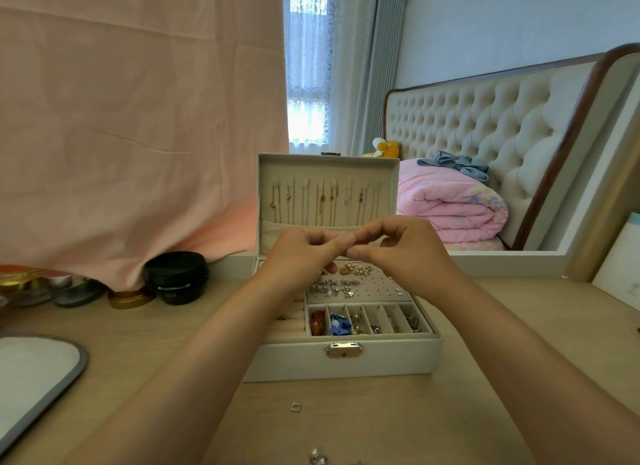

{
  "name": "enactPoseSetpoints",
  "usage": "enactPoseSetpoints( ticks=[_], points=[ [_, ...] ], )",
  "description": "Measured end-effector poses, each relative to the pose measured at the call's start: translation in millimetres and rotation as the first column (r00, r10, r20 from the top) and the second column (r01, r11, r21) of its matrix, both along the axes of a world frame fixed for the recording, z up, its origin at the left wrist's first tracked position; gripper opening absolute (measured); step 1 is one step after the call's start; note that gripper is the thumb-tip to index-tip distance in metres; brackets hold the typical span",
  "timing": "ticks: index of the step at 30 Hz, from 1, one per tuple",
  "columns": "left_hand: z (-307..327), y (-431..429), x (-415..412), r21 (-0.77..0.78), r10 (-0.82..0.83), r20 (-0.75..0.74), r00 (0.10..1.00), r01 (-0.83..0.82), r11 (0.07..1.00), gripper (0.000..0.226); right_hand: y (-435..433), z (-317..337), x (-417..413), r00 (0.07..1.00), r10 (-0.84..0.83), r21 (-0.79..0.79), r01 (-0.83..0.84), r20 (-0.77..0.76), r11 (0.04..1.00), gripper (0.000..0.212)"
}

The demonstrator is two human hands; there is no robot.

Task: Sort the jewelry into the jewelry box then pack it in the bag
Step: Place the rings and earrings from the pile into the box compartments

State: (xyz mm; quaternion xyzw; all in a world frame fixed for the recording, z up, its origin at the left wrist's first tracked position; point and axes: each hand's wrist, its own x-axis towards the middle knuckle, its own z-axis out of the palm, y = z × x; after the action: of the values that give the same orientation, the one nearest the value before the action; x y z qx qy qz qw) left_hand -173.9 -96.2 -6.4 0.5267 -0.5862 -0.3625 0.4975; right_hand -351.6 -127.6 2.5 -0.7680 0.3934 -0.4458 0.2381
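Observation:
A cream jewelry box (346,359) stands open on the wooden desk, its lid (327,166) upright with several thin necklaces hanging inside. Small compartments at the front hold coloured pieces, and an earring panel (374,286) behind them carries pearl and silver studs. My left hand (301,253) and my right hand (405,253) meet above the box, fingertips pinched together on something too small to make out. A small square silver piece (295,406) and a silver earring (318,457) lie loose on the desk in front of the box.
A black round jar (176,277), a gold lid (131,298) and other pots sit at the left under a pink cloth. A grey-rimmed white tray or mirror (34,374) lies at the near left. A bed with a pink quilt (450,208) is behind the desk.

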Motion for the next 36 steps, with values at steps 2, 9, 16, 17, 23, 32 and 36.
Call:
enactPoseSetpoints(
  ticks=[2,9,16,17,23,32,36],
  points=[
    [0,-1,1,0.016,0.003,-0.030,1.000,-0.003,1.000,0.015,0,1,-1,1.000,-0.009,0.000,0.009,0.013,1.000,0.011],
    [2,0,-5,-0.035,0.037,-0.117,0.992,-0.041,0.999,0.019,3,0,3,0.998,0.032,-0.010,-0.032,0.046,0.999,0.015],
    [0,-2,-3,-0.126,-0.015,0.075,0.997,0.024,0.992,0.011,-5,1,-4,0.998,-0.014,0.080,0.008,0.067,0.997,0.015],
    [-1,-3,-3,-0.137,-0.016,0.143,0.990,0.036,0.990,0.010,-7,0,-6,0.999,-0.021,0.089,0.019,0.032,0.996,0.014],
    [-8,-6,1,-0.133,0.036,0.629,0.776,0.063,0.989,0.020,-16,-7,-18,0.857,-0.190,-0.024,0.203,-0.479,0.979,0.007],
    [-14,-7,0,-0.187,0.069,0.836,0.544,0.166,0.968,0.029,-15,-17,-10,0.830,-0.205,-0.063,0.202,-0.519,0.977,0.010],
    [-16,-7,1,-0.176,0.058,0.840,0.539,0.171,0.969,0.029,-14,-13,-14,0.806,-0.157,-0.058,0.152,-0.570,0.987,0.006]
  ],
)
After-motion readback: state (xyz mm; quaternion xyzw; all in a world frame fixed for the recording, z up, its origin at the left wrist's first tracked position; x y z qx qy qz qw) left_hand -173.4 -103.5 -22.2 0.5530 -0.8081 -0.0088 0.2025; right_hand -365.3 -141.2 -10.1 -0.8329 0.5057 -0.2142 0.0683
